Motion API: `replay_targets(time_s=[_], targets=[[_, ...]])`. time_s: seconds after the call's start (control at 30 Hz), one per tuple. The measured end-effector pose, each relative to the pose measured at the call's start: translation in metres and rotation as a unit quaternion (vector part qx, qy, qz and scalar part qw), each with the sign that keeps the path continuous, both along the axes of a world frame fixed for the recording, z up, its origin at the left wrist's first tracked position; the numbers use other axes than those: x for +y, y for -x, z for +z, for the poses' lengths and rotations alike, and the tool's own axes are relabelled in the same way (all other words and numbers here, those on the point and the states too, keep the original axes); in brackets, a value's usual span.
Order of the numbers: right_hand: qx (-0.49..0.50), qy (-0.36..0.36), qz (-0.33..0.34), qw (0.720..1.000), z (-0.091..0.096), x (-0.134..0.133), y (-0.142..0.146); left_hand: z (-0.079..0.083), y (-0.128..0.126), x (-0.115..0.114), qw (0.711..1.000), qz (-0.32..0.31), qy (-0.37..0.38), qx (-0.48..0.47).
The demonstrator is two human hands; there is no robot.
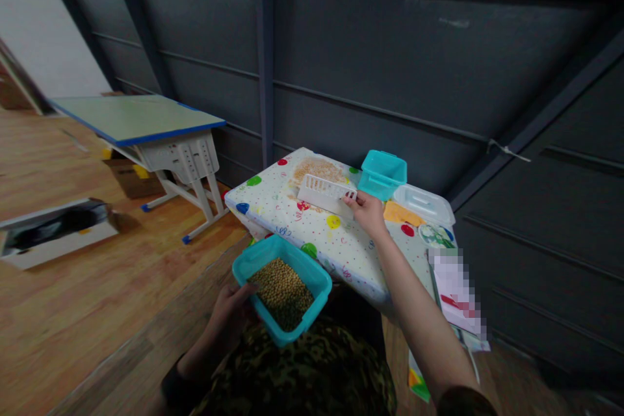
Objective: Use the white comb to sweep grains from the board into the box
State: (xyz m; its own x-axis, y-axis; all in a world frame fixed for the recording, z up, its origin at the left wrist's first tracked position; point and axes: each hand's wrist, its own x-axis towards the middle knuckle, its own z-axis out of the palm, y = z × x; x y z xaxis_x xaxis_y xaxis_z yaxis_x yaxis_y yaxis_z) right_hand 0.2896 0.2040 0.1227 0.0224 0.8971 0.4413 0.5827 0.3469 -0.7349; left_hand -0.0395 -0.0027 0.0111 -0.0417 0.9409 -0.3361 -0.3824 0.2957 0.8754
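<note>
- Left hand [233, 312]: grip closed on the side of a turquoise bin [316, 276], thumb over the rim.
- That bin is held in front of the near edge of the tabletop [355, 250], above the person's lap; yellowish beans [280, 281] cover its bottom, looking darker toward the near end.
- Right hand [368, 211]: grip narrow, fingers pinching the right end of a white slotted basket [322, 195].
- Slotted basket sits on the spotted cloth cover, near the middle; whether it bears any weight there, cannot tell.
- Pale grains [316, 169] spread loosely just behind the basket, a few at its near side.
- Second turquoise bin [375, 187] at the far edge, right of the grains; clear lid [429, 205] beside it, orange-yellow cloth [402, 213] just nearer.
- Off left, well apart: green-topped desk [146, 114], white box [63, 250] on the floor.
</note>
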Motion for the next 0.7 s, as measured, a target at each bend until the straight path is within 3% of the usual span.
replay_targets(time_s=[0.2,0.5,0.7], targets=[[0.015,0.0,0.006,1.0,-0.001,-0.001,0.002,0.006,0.002,-0.001,1.0,-0.028,0.011,-0.003],[0.035,0.005,0.023,0.999,-0.004,0.001,0.002,-0.033,-0.006,0.008,0.998,0.061,0.016,0.007],[0.03,0.021,0.043,0.998,-0.005,0.0,0.001,-0.038,-0.005,0.008,0.998,0.064,0.021,0.006]])
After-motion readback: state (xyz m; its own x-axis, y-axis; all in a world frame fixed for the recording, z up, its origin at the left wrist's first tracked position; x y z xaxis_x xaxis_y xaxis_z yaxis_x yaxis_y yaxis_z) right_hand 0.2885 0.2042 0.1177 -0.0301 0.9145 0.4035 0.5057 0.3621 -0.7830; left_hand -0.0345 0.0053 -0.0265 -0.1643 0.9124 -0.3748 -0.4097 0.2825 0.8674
